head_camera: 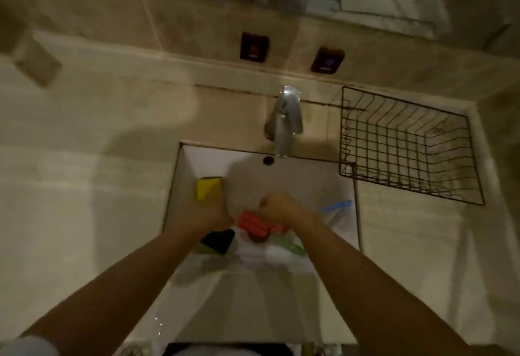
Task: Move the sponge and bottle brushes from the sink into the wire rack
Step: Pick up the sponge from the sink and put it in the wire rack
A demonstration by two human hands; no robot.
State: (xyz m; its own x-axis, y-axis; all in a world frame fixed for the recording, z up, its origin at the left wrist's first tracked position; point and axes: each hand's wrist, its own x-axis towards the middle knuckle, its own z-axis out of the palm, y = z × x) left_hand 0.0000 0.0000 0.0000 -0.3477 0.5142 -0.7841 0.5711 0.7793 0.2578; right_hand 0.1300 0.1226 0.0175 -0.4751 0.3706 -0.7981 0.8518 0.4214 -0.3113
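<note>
I begin with my two hands, both low in the white rectangular sink (309, 178). My right hand (277, 208) is clenched like a fist just above the red ribbed brush head (253, 225), but I cannot tell if the grip really holds it. My left hand (209, 213) is curled beside the yellow sponge (208, 188), which leans at the far left wall of the sink; if the fingers hold anything, the view does not show it. Near the left wrist lies a second dark green and yellow sponge (218, 240). A pale green handle (294, 246) and a blue handle (334, 206) lie to the right, blurred. The black wire rack (408, 144) stands on the beige tabletop (84, 187), right of the chrome tap (285, 119), and holds nothing I can see. I judge the first pick-up is in hand. The next move asks for a sure hold, then a lift over the sink edge, far and right.
</note>
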